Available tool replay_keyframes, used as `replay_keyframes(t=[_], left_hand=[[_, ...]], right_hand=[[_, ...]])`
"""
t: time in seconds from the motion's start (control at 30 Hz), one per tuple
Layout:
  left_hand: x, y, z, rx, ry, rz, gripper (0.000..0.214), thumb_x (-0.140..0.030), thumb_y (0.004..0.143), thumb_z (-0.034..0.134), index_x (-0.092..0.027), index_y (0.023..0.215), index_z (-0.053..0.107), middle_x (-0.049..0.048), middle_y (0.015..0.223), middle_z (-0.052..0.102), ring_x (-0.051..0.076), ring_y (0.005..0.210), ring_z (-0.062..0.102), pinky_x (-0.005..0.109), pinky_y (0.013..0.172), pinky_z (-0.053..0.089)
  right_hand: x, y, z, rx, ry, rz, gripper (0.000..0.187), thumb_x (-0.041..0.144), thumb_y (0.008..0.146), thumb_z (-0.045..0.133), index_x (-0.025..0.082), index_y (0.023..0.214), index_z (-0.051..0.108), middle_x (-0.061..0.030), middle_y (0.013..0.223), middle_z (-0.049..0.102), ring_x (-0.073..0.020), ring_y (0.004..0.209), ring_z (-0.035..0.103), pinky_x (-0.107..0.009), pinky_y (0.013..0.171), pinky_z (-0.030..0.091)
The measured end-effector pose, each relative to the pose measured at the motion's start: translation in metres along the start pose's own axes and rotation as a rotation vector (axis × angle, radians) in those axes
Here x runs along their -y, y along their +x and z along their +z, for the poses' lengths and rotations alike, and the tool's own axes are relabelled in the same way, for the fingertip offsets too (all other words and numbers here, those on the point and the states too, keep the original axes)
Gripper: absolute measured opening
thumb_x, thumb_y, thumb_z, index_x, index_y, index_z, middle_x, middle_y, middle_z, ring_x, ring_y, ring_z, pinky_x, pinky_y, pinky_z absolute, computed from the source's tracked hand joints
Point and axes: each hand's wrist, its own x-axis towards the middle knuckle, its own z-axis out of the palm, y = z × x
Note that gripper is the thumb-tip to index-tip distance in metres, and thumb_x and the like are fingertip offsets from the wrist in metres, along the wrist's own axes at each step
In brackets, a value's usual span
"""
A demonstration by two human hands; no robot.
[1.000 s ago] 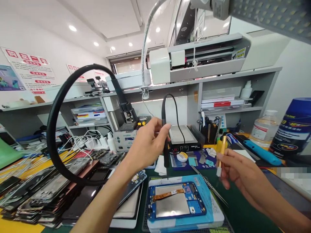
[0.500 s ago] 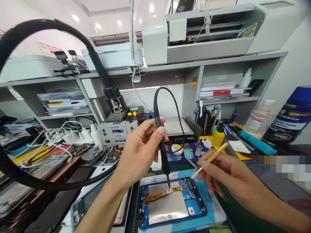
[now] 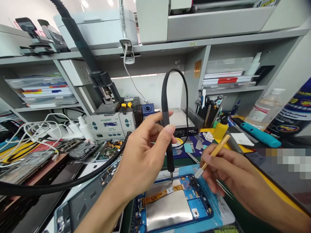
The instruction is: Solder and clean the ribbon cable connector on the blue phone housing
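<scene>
My left hand is closed round the black handle of a soldering iron, its tip pointing down over an opened phone. The phone has a blue frame, a silver metal plate and an orange flex cable across it. Whether the tip touches the plate, I cannot tell. A thin gold-handled brush with pale bristles sits pinched in my right hand, the bristles near the phone's far right corner. Thin metal prongs, perhaps tweezers, stick out below the right fingers. Under the phone lies a blue-and-white pad.
A soldering station stands behind, with a hot plate beside it. Phone parts and dark screens crowd the left. To the right are a yellow bottle, a clear bottle and a teal-handled tool. A black cable crosses the left.
The view has moved in and tilted down. The iron's tip is now slightly farther behind the flex cable. The brush stays near the phone's far right corner.
</scene>
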Motion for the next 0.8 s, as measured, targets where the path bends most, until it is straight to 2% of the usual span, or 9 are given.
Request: replay_keyframes(t=[0.13, 0.23, 0.37, 0.53, 0.67, 0.8], left_hand=[[-0.001, -0.003, -0.001, 0.034, 0.007, -0.021, 0.037, -0.037, 0.1, 0.064, -0.034, 0.137, 0.058, -0.0004, 0.091, 0.068, 0.012, 0.064, 0.054, 0.019, 0.045, 0.042], [0.0, -0.004, -0.003, 0.064, 0.049, -0.054, 0.032, -0.036, 0.097, 0.067, -0.031, 0.129, 0.064, 0.003, 0.099, 0.07, 0.015, 0.071, 0.057, 0.02, 0.044, 0.042], [0.004, -0.003, -0.003, 0.058, 0.128, -0.057, 0.021, -0.036, 0.098, 0.067, -0.029, 0.117, 0.071, -0.0007, 0.087, 0.072, 0.012, 0.062, 0.053, 0.021, 0.047, 0.04], [0.008, -0.003, 0.001, 0.03, 0.122, -0.062, 0.012, -0.034, 0.098, 0.065, -0.03, 0.109, 0.07, -0.0041, 0.082, 0.071, 0.013, 0.064, 0.058, 0.023, 0.053, 0.046], [0.01, -0.001, 0.004, 0.027, 0.085, -0.066, 0.013, -0.034, 0.099, 0.064, -0.028, 0.109, 0.069, -0.003, 0.081, 0.07, 0.014, 0.065, 0.059, 0.024, 0.051, 0.047], [0.011, -0.001, 0.005, 0.023, 0.086, -0.047, 0.019, -0.034, 0.099, 0.063, -0.031, 0.117, 0.069, -0.0037, 0.079, 0.067, 0.013, 0.065, 0.057, 0.023, 0.05, 0.047]], right_hand=[[-0.005, -0.003, -0.002, 0.015, -0.005, 0.011, 0.043, 0.062, 0.077, 0.078, 0.021, 0.085, 0.067, 0.0013, 0.058, 0.064, -0.0161, 0.044, 0.058, -0.026, 0.04, 0.045], [-0.011, -0.006, -0.005, 0.046, -0.028, 0.019, 0.037, 0.058, 0.089, 0.07, 0.021, 0.087, 0.07, 0.0006, 0.06, 0.066, -0.0158, 0.049, 0.061, -0.026, 0.047, 0.049], [-0.017, -0.013, -0.01, 0.071, -0.217, -0.091, 0.031, 0.053, 0.095, 0.066, 0.025, 0.083, 0.073, 0.0012, 0.063, 0.065, -0.0144, 0.053, 0.06, -0.025, 0.054, 0.05], [-0.02, -0.02, -0.012, 0.168, -0.402, -0.165, 0.022, 0.05, 0.098, 0.06, 0.031, 0.096, 0.071, 0.0014, 0.072, 0.065, -0.0182, 0.062, 0.061, -0.028, 0.056, 0.05], [-0.021, -0.021, -0.009, 0.214, -0.484, -0.235, 0.019, 0.042, 0.1, 0.059, 0.031, 0.088, 0.068, 0.0016, 0.077, 0.065, -0.0188, 0.065, 0.06, -0.03, 0.061, 0.05], [-0.022, -0.02, -0.008, 0.184, -0.511, -0.272, 0.029, 0.043, 0.099, 0.06, 0.03, 0.074, 0.065, -0.0001, 0.079, 0.067, -0.0215, 0.072, 0.064, -0.03, 0.057, 0.05]])
